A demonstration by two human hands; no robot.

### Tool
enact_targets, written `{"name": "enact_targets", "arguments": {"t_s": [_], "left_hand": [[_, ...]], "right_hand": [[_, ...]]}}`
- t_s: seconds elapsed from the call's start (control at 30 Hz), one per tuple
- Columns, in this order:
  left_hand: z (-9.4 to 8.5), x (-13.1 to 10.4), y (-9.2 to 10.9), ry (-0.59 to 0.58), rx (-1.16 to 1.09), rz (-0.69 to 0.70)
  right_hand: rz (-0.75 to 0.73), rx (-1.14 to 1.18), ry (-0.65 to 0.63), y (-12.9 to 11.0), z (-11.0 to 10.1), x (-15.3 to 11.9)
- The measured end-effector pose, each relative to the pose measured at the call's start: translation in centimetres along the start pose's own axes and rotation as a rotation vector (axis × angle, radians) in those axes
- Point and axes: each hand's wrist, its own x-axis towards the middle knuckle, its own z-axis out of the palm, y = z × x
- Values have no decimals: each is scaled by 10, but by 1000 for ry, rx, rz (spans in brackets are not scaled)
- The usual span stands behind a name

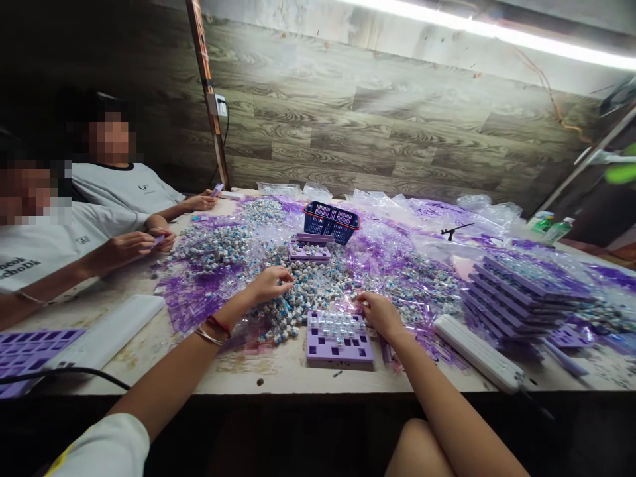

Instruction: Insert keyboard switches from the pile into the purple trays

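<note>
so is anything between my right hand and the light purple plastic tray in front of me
Nothing visible; the right hand is by the far right corner of the light purple plastic tray.

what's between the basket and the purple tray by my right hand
In the head view, another purple tray, then a heap of loose white-and-blue pieces.

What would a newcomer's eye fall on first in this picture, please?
Probably the heap of small white and blue parts across the middle of the table, with the left hand at it. The stacked purple trays at right and the dark blue basket farther back would likely come next.
</note>
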Motion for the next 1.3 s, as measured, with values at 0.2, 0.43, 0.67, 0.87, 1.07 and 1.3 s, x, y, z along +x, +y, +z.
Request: {"name": "enact_targets", "arguments": {"t_s": [0.2, 0.43, 0.67, 0.87, 1.07, 1.3], "left_hand": [[4, -5, 11, -47, 47, 41], [2, -2, 12, 26, 80, 4], [1, -1, 27, 226, -128, 54], [19, -2, 81, 182, -555, 11], [56, 4, 134, 15, -654, 93], [79, -7, 139, -62, -524, 153]], "right_hand": [[-29, 14, 4, -1, -2, -1], [-23, 17, -15, 1, -1, 1], [-17, -20, 16, 5, 6, 3], [-73, -6, 117, -1, -1, 0], [-59, 209, 216, 2, -14, -14], [-42, 551, 279, 15, -42, -54]]}}
